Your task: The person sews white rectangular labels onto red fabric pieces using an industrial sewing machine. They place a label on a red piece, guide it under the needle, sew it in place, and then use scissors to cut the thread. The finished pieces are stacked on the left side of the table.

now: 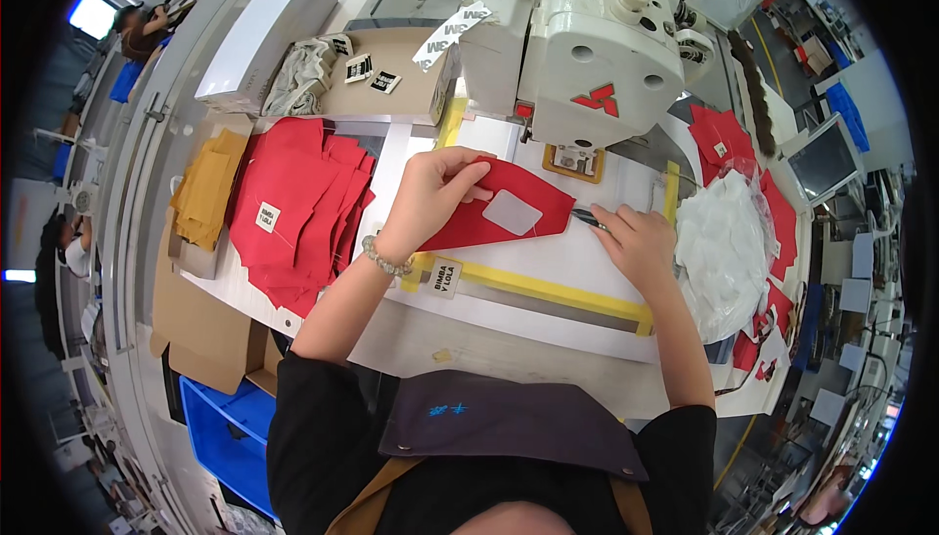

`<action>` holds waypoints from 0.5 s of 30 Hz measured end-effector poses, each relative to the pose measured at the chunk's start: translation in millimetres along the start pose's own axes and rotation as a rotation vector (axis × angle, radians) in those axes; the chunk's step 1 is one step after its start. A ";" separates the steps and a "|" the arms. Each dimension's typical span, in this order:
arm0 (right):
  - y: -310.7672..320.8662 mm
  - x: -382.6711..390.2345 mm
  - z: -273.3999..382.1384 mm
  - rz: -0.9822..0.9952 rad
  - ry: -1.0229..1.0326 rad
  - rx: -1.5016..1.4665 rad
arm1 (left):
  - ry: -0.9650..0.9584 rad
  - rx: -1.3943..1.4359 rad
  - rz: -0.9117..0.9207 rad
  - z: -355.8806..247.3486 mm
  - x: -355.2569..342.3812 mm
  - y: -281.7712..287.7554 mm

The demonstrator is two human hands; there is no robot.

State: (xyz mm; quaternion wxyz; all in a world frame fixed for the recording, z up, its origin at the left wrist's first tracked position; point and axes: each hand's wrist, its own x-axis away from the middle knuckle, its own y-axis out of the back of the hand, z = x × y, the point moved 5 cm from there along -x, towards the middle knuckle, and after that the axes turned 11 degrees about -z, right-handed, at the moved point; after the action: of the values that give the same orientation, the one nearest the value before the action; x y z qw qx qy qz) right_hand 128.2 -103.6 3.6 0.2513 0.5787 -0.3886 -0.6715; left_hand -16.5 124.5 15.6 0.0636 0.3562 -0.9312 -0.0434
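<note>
My left hand (430, 200) grips a red fabric piece (553, 204) by its upper left part, thumb on top and fingers closed round it. A pale rounded patch (512, 212) lies on the piece's face. My right hand (636, 246) is closed on small dark thread snips (587, 216). Their tip meets the right end of the fabric, where a loose thread hangs at the lower edge. Both hands are over the white worktable, in front of the sewing machine (597, 75). Part of the red piece is hidden beneath my left hand.
Stacked red pieces (303, 193) lie left, beside mustard-coloured pieces (208, 188). Behind them, an open carton (386, 95) holds labels and a bundled strip. At right sits a white plastic bag (724, 251) among red scraps. Yellow tape (548, 289) edges the work area; a blue crate (220, 437) stands below left.
</note>
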 end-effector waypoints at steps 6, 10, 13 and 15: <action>10.9 29.9 -13.2 0.003 -0.141 0.031 | -0.275 -0.033 -0.005 -16.9 5.0 21.3; 24.8 55.8 -20.3 -0.010 -0.247 0.021 | -0.565 0.015 -0.168 -78.1 44.1 94.9; 33.9 72.1 -19.7 -0.014 -0.316 0.004 | -0.565 -0.208 -0.470 -77.9 67.9 174.7; 36.0 79.8 -17.3 -0.045 -0.345 -0.024 | -0.444 -0.209 -0.534 -48.5 71.9 231.2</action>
State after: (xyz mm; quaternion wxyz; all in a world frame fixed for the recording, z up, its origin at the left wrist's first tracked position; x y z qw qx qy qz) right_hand 124.7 -190.9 -14.0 0.1727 0.4605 -0.4051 -0.7707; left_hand -214.4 246.4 99.0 -0.1178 0.5605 -0.7869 -0.2297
